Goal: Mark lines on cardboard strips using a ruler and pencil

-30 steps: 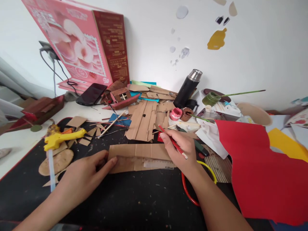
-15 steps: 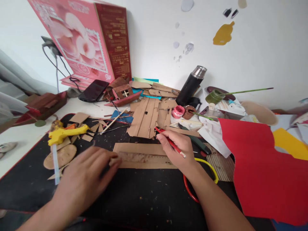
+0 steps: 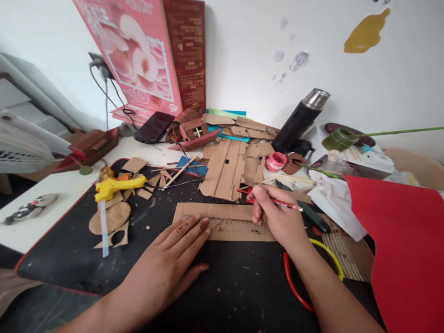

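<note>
My left hand (image 3: 176, 249) lies flat, fingers stretched out, pressing on the left end of a clear ruler (image 3: 231, 226). Beneath the ruler is a strip of brown cardboard (image 3: 222, 212) on the black mat. My right hand (image 3: 277, 210) is closed round a red pencil (image 3: 282, 203), held just above the strip's right end, with the dark tip pointing left. Part of the ruler and strip is hidden under both hands. Red and yellow handles of a pair of scissors (image 3: 330, 253) show beside my right forearm.
A yellow glue gun (image 3: 120, 186) lies at left by cardboard scraps. Behind the strip sit larger cardboard pieces (image 3: 224, 169), a paint jar (image 3: 276, 162) and a black thermos (image 3: 298, 122). Red sheet material (image 3: 405, 240) covers the right side. A phone (image 3: 154, 127) rests near small model boats.
My left hand has come down flat onto the ruler. The pencil has swung to a flatter angle in my right hand. The view has turned left.
</note>
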The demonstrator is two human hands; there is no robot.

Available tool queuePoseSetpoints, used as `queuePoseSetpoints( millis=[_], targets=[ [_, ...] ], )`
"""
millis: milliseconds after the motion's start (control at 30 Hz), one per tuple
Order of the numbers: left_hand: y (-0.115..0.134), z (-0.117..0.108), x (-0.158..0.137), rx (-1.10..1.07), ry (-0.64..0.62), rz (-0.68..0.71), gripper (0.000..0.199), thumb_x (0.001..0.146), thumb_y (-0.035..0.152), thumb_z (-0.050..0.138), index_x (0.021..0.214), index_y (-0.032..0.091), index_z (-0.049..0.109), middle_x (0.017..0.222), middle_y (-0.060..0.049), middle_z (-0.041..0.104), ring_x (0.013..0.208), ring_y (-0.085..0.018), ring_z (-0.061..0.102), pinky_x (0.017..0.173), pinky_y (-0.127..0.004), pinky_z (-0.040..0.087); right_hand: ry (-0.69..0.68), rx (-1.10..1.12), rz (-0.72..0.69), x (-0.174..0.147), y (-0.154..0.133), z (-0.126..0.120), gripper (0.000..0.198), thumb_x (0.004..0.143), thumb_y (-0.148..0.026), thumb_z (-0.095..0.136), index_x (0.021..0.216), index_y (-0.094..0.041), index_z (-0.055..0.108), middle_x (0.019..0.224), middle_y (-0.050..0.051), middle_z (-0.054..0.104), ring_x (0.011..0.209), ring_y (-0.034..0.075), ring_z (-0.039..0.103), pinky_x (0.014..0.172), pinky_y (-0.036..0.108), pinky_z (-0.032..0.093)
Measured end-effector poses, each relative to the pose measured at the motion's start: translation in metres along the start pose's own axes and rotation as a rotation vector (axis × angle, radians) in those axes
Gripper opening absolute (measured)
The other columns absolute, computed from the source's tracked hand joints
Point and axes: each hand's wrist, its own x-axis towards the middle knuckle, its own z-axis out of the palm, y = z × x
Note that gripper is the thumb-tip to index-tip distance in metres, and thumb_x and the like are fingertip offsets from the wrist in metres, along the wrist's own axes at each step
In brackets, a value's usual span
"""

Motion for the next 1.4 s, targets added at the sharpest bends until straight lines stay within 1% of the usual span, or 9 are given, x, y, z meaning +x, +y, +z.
queuePoseSetpoints(
  millis=[100,200,300,400,600,800,1033,1233,1400],
  targets=[
    [-0.001,0.000,-0.002,-0.013,-0.011,-0.031,0.066,0.115,0.045,0.057,0.174,0.020,0.044,0.166,-0.013,0.063,0.155,-0.030,0.061,0.129,-0.047,0.052,-0.011,0.065,0.097,0.004,0.011,-0.001,0.057,0.092,-0.076,0.083,0.081,-0.020,0.076,0.053,-0.003,0.060,0.043,0.016,0.061,0.042,0.025,0.046],
    [-0.002,0.000,-0.002,-0.015,0.000,-0.031,0.062,0.115,0.042,0.057,0.171,0.019,0.048,0.165,-0.013,0.064,0.155,-0.029,0.061,0.130,-0.047,0.051,-0.008,0.138,0.129,0.006,0.017,-0.003,0.053,0.092,-0.072,0.086,0.084,-0.019,0.078,0.053,-0.003,0.059,0.044,0.015,0.060,0.042,0.024,0.045],
    [-0.003,-0.002,0.000,-0.015,0.016,-0.019,0.055,0.115,0.038,0.055,0.166,0.016,0.055,0.164,-0.011,0.065,0.154,-0.028,0.061,0.129,-0.046,0.051,-0.005,0.233,0.126,0.007,0.016,-0.002,0.052,0.090,-0.068,0.090,0.079,-0.019,0.077,0.050,-0.004,0.056,0.042,0.014,0.057,0.041,0.024,0.044],
    [-0.006,-0.003,0.000,-0.046,0.020,-0.023,0.056,0.114,0.035,0.056,0.167,0.018,0.054,0.163,-0.010,0.066,0.153,-0.028,0.063,0.128,-0.046,0.053,-0.010,0.301,0.144,0.008,0.010,-0.001,0.056,0.085,-0.070,0.093,0.073,-0.019,0.075,0.046,-0.006,0.050,0.038,0.013,0.053,0.039,0.024,0.043],
    [-0.016,-0.006,0.000,-0.124,0.042,-0.021,0.058,0.112,0.028,0.058,0.170,0.024,0.051,0.157,-0.007,0.072,0.145,-0.025,0.070,0.127,-0.043,0.054,-0.004,0.277,0.189,0.009,0.006,0.001,0.058,0.082,-0.073,0.094,0.072,-0.020,0.074,0.047,-0.007,0.048,0.038,0.013,0.050,0.037,0.024,0.042],
    [-0.013,-0.007,-0.001,-0.076,0.038,-0.036,0.059,0.111,0.027,0.059,0.169,0.020,0.051,0.161,-0.009,0.068,0.151,-0.026,0.065,0.129,-0.044,0.053,-0.047,0.239,0.214,0.008,0.008,0.000,0.057,0.089,-0.072,0.088,0.073,-0.020,0.073,0.048,-0.006,0.047,0.040,0.013,0.051,0.040,0.025,0.044],
    [-0.012,-0.008,0.002,-0.014,0.013,-0.046,0.061,0.112,0.031,0.056,0.171,0.015,0.047,0.164,-0.011,0.065,0.155,-0.027,0.060,0.130,-0.046,0.052,-0.056,0.243,0.217,0.007,0.008,0.001,0.055,0.089,-0.070,0.091,0.073,-0.019,0.076,0.048,-0.005,0.048,0.040,0.013,0.052,0.040,0.024,0.043],
    [-0.020,-0.011,0.004,0.040,-0.023,-0.014,0.054,0.116,0.038,0.050,0.164,0.014,0.056,0.165,-0.009,0.065,0.154,-0.026,0.061,0.130,-0.045,0.052,-0.047,0.238,0.224,0.007,0.009,0.001,0.054,0.089,-0.069,0.091,0.072,-0.019,0.077,0.046,-0.004,0.048,0.040,0.014,0.053,0.040,0.025,0.042],
    [-0.026,-0.013,0.005,0.043,-0.037,-0.026,0.057,0.114,0.039,0.057,0.164,0.014,0.056,0.167,-0.014,0.062,0.154,-0.029,0.061,0.127,-0.047,0.055,-0.061,0.236,0.235,0.005,0.013,-0.002,0.054,0.092,-0.068,0.089,0.074,-0.018,0.078,0.048,-0.003,0.049,0.041,0.014,0.054,0.041,0.025,0.042]
  ],
)
